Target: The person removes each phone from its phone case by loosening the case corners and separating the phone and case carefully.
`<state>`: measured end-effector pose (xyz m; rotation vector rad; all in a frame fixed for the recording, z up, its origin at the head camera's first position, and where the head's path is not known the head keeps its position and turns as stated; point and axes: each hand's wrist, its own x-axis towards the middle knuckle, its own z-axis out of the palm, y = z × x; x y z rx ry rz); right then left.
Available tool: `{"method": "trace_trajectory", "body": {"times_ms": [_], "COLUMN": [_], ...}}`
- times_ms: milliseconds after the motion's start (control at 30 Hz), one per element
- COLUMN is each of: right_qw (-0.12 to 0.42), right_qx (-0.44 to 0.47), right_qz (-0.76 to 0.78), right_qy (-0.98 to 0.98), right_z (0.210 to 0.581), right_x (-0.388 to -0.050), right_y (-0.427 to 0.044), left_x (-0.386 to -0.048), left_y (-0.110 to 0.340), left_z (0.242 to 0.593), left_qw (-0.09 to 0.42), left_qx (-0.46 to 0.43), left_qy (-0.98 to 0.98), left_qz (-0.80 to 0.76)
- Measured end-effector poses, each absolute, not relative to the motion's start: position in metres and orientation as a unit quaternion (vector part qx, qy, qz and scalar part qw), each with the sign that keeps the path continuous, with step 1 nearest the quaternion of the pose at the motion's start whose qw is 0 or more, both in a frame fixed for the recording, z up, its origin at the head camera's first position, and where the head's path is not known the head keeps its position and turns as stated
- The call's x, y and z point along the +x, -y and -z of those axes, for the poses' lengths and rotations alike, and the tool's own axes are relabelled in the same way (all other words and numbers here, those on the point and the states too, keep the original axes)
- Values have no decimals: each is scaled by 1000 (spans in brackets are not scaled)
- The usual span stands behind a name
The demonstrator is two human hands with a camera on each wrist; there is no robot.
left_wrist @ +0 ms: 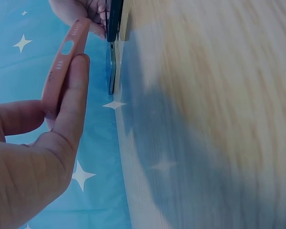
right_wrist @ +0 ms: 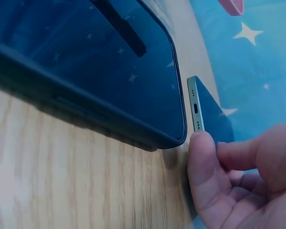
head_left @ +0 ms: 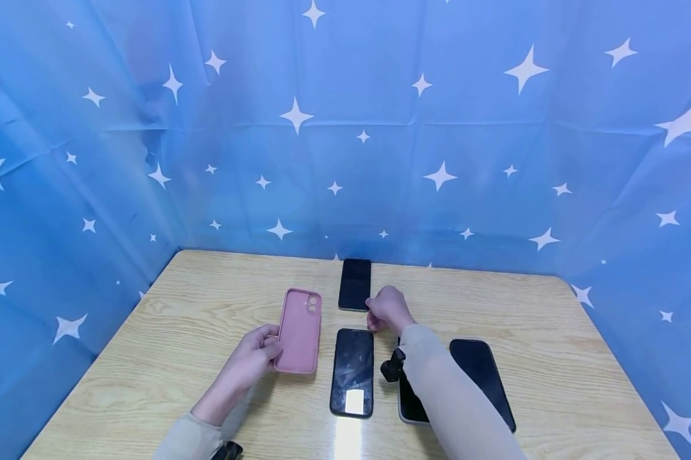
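Note:
A pink phone case (head_left: 299, 332) is held up over the left half of the table by my left hand (head_left: 252, 356), pinched at its lower left edge between thumb and fingers. In the left wrist view the case (left_wrist: 64, 64) appears edge-on. At the table's back lies a dark-screened phone (head_left: 355, 285) with a pale metal edge. My right hand (head_left: 388, 309) pinches its near right corner; the right wrist view shows thumb and index finger at that phone's end (right_wrist: 196, 107), beside the charging port.
Another phone in a dark case (head_left: 352, 374) lies in the table's middle, screen up. To its right, two more dark-screened phones rest, one (head_left: 483, 380) partly covered by my right sleeve, the other (head_left: 412, 404) mostly under it. A blue star-patterned curtain (head_left: 368, 153) hangs behind the wooden table.

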<state>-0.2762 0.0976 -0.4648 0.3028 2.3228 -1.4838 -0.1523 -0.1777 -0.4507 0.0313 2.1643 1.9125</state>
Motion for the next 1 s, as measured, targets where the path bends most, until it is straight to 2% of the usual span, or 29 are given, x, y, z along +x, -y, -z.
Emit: {"method": "trace_trajectory", "body": {"times_ms": [400, 633, 1000], "right_qw": [181, 123, 90], "right_qx": [53, 2, -13], "right_qz": [562, 502, 520], "right_qy": [-805, -856, -849], "right_z": [449, 436, 423], "right_x": [-265, -255, -230], "right_y": [-113, -121, -126], "left_x": [-148, -147, -142], "left_y": [178, 180, 181], "left_z": [452, 456, 456], "left_qw": [135, 154, 181], "left_qx": [7, 23, 31], "left_qy": [-761, -761, -770], "left_qz": [-635, -630, -611]}}
